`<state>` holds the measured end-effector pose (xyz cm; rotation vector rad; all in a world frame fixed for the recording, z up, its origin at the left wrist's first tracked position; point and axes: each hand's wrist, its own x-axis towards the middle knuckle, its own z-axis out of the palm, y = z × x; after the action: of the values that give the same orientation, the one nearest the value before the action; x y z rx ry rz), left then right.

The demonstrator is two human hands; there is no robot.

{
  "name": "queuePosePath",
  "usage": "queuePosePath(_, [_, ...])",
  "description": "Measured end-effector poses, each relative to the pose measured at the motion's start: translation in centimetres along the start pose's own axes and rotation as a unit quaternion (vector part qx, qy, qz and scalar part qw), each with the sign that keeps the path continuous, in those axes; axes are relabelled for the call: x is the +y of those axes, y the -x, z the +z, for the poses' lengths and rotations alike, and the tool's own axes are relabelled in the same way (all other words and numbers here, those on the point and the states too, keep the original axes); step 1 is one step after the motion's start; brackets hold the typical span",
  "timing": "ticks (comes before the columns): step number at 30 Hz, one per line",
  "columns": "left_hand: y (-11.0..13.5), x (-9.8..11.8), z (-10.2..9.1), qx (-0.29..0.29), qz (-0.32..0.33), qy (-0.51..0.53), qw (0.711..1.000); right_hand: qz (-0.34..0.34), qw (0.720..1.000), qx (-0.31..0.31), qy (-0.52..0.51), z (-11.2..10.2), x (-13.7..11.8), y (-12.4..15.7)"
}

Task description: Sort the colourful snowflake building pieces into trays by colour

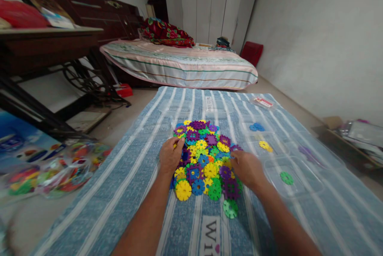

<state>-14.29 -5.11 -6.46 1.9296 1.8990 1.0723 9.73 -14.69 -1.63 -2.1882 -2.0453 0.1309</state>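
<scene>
A pile of flat plastic snowflake discs (203, 156) in yellow, blue, green and purple lies on a blue striped towel (134, 176). My left hand (170, 155) rests on the pile's left edge with its fingers curled on a yellow disc. My right hand (245, 167) lies on the pile's right side, fingers bent into the discs; what they hold is hidden. Clear plastic trays to the right hold sorted discs: blue (256, 127), yellow (265, 145), purple (306, 152) and green (286, 177).
A bed (179, 64) stands beyond the towel, with white wardrobes (206, 4) behind it. A dark sewing-machine table (50, 48) is at the left. Bags of colourful discs (48, 168) lie on the floor at the left. A cardboard box (350, 140) sits at the right wall.
</scene>
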Motion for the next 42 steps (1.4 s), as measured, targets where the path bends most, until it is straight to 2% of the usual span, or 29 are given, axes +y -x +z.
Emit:
queuePosePath(2, [0.0,0.0,0.0,0.002,0.001,-0.001,1.0,0.008,1.0,-0.008,0.018,1.2,-0.5,0.6])
queuePosePath(7, [0.0,0.1,0.0,0.003,0.007,0.001,1.0,0.0,1.0,0.028,0.008,2.9,-0.3,1.2])
queuePosePath(19, [0.0,0.1,0.1,0.003,0.002,-0.002,1.0,0.019,0.984,0.073,-0.164,3.6,0.6,1.9])
queuePosePath(23, [0.0,0.0,0.2,0.007,-0.002,-0.007,1.0,-0.001,0.973,0.119,-0.198,2.4,1.2,1.9])
queuePosePath(25, [0.0,0.0,0.2,0.003,-0.004,-0.006,1.0,0.005,0.969,0.166,-0.185,1.2,2.1,1.6])
queuePosePath(28, [-0.1,0.0,0.2,-0.001,-0.002,-0.003,1.0,0.051,0.961,0.259,-0.081,-1.0,3.8,1.1])
queuePosePath(30, [0.0,0.2,0.2,0.0,-0.002,0.001,1.0,0.066,0.955,0.289,-0.01,-1.7,4.6,1.0])
queuePosePath(33, [0.0,0.3,0.1,-0.001,-0.005,0.003,1.0,0.014,0.97,0.241,-0.012,-1.1,4.2,1.6])
queuePosePath(37, [0.1,0.3,0.2,0.002,-0.003,0.002,1.0,-0.065,0.988,0.129,-0.064,1.5,2.0,3.1])
queuePosePath(42, [0.0,0.1,0.2,-0.004,0.001,0.008,1.0,-0.066,0.995,0.024,-0.077,2.9,0.5,4.2])
